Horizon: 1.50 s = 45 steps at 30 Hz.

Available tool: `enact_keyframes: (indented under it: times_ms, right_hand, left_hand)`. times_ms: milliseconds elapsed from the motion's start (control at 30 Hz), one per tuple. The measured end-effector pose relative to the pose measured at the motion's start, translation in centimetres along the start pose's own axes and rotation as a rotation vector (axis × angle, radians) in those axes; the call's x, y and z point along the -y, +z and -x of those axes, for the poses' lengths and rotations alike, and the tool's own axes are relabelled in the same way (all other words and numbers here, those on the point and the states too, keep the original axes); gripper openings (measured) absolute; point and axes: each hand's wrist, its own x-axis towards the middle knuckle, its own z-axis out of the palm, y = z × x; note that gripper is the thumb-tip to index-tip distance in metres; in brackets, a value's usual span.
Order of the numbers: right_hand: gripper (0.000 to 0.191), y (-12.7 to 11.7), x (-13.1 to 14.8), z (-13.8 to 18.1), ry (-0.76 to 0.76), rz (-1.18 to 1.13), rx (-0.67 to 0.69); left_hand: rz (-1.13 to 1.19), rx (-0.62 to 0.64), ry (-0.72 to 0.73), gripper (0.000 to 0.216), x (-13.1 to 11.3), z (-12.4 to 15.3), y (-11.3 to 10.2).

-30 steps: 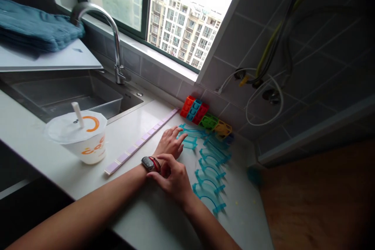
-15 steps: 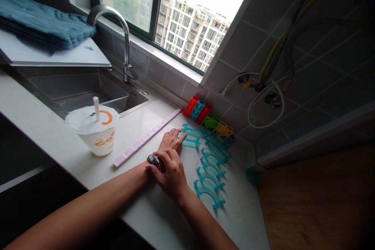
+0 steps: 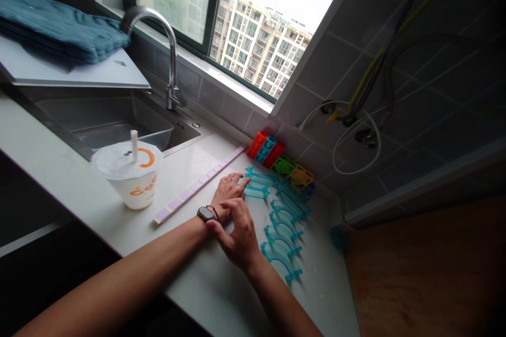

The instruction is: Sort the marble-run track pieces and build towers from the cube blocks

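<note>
My left hand [image 3: 228, 189] lies on the white countertop [image 3: 190, 281] with its fingers spread, the fingertips beside the nearest clear blue plastic track pieces [image 3: 256, 189]. A dark smartwatch [image 3: 205, 214] and a thin beaded bracelet [image 3: 214, 212] circle the left wrist. Just to the right of the watch, my right hand [image 3: 240, 234] is held with thumb and fingers apart, nothing between them. Its fingertips are close to the bracelet; whether they touch the wrist I cannot tell. Several curved blue track pieces [image 3: 282, 242] form a row right of my hands.
A lidded drink cup with a straw [image 3: 132, 181] stands at left, near a lilac segmented strip [image 3: 200, 184]. Red, blue, green and yellow blocks [image 3: 265, 147] line the wall. Beyond are a sink [image 3: 114, 121], a faucet [image 3: 174, 63] and a folded blue cloth [image 3: 59, 23] on a white board.
My right hand has lifted off the watch and shifted slightly right, its thumb and fingers spreading, so watch and bracelet show fully. My left hand stays in place.
</note>
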Motion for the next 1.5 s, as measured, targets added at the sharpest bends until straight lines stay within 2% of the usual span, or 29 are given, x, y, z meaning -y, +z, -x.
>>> enact_keyframes:
  times_ms: [133, 300, 467, 567, 867, 1033, 1133, 1200, 1333, 1433, 1500]
  right_hand:
    - [0.023, -3.8, -2.5, -2.7, 0.061, 0.216, -0.016]
    - [0.036, -7.7, -7.2, -7.2, 0.185, 0.615, 0.228]
    - [0.064, -8.3, -9.8, -10.1, 0.125, 0.690, 0.445]
    - [0.074, -7.7, -10.7, -11.1, 0.117, 0.724, 0.509]
    - [0.067, -6.8, -11.4, -10.8, 0.100, 0.710, 0.469]
    - [0.039, -7.4, -11.0, -10.7, 0.059, 0.623, 0.400]
    - [0.029, -8.2, -10.2, -10.7, 0.048, 0.573, 0.329]
    - [0.028, -8.9, -9.4, -10.5, 0.039, 0.551, 0.286]
    - [0.026, -10.0, -7.3, -9.4, 0.006, 0.462, 0.182]
    - [0.024, -10.3, -6.1, -8.5, -0.009, 0.335, 0.140]
    - [0.027, -10.4, -5.8, -8.0, 0.036, 0.260, 0.145]
  left_hand:
    - [0.059, -0.019, -0.033, 0.049, 0.0, 0.2, -0.1]
    - [0.165, -0.056, -0.069, 0.057, 0.3, 0.2, -0.2]
    - [0.313, -0.119, -0.074, 0.060, 1.2, -0.3, 0.0]
    - [0.375, -0.153, -0.079, 0.061, 1.5, -0.4, 0.1]
    - [0.534, -0.238, -0.082, 0.056, 1.3, -0.7, -0.9]
    - [0.684, -0.299, -0.061, 0.054, 0.8, -0.9, -1.9]
    - [0.797, -0.334, -0.129, 0.066, 1.0, -1.1, -1.7]
    - [0.935, -0.282, -0.181, 0.071, 1.2, -1.4, -1.1]
    - [1.224, -0.091, -0.208, 0.063, 1.2, -1.8, -0.1]
    - [1.360, 0.028, -0.220, 0.066, 0.8, -1.7, -0.5]
    - [1.428, 0.113, -0.233, 0.059, 0.5, -1.6, -1.2]
